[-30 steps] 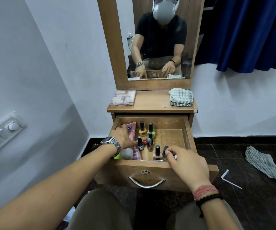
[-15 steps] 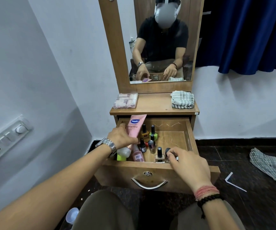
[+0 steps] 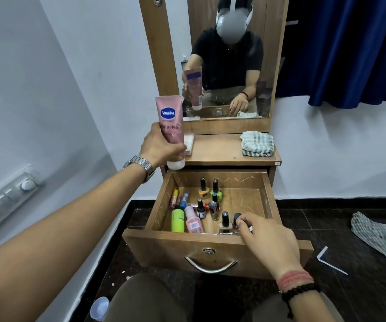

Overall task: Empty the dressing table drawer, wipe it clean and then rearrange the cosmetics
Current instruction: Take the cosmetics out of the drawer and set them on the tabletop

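Here the drawer (image 3: 212, 242) stands pulled fully out of the dressing table (image 3: 219, 151), its front panel nearest the person and its wooden walls boxing the cosmetics on all four sides; the right half of its floor lies bare, giving open room there, while the left half is crowded with nail polish bottles (image 3: 210, 201), lip balm sticks (image 3: 179, 198), a green tube (image 3: 178, 220) and a small pink bottle (image 3: 193, 220); the left hand (image 3: 160, 147) grips a pink Vaseline tube (image 3: 171, 130) around its lower body, holding it in the air above the drawer's back-left corner and in front of the tabletop's left edge; the tube's long axis runs nearly vertical, white cap pointing down, crimped flat end pointing up, label facing the person, with a slight lean to the left at the top; behind it on the tabletop sits a clear case (image 3: 189, 145), partly hidden, and a folded checked cloth (image 3: 257, 144) lies at the right end, leaving the middle of the top open; the right hand (image 3: 268, 238) reaches over the front wall at the near-right, fingertips pinching the dark cap of a nail polish bottle (image 3: 236, 223) that stands upright just beside another against the front wall; the two hands are well apart.
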### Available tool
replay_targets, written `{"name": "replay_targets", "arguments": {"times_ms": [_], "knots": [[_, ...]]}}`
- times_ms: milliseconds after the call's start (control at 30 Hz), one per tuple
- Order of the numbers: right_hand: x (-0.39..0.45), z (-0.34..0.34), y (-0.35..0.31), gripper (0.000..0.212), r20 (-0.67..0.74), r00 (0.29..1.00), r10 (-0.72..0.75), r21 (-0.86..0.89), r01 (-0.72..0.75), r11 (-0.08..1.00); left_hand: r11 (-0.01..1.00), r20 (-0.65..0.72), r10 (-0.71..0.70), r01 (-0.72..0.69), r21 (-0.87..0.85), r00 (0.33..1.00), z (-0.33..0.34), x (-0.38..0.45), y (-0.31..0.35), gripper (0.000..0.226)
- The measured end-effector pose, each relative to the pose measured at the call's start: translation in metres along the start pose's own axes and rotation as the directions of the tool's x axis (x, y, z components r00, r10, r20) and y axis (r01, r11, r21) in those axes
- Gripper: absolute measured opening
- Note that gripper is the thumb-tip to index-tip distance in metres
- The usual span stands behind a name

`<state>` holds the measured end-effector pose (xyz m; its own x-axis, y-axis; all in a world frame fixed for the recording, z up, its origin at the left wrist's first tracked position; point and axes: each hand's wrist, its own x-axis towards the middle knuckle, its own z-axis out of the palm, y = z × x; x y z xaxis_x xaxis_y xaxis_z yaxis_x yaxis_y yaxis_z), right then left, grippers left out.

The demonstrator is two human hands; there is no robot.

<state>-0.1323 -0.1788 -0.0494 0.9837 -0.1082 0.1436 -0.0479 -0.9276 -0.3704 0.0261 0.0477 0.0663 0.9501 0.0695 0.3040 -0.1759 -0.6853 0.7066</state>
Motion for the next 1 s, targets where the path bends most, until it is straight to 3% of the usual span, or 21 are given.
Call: {"name": "replay_targets", "arguments": {"times_ms": [300,733,1000], "knots": [[0.0,0.003,0.001,0.025,-0.025,1.0,-0.018,0.0,0.018,1.0,0.998,-0.176,-0.047,0.041,-0.039,0.983,0.015,0.07,-0.004,0.08],[0.001,0.004,0.003,0.026,-0.034,0.999,-0.03,-0.01,0.03,1.0,0.997,-0.212,-0.069,0.076,0.023,0.975,0.041,0.112,-0.021,0.081],[0.0,0.005,0.003,0.026,-0.024,1.0,-0.016,-0.031,0.015,0.999,0.992,-0.155,-0.126,0.119,-0.052,0.98,0.048,0.116,-0.034,0.088]]}}
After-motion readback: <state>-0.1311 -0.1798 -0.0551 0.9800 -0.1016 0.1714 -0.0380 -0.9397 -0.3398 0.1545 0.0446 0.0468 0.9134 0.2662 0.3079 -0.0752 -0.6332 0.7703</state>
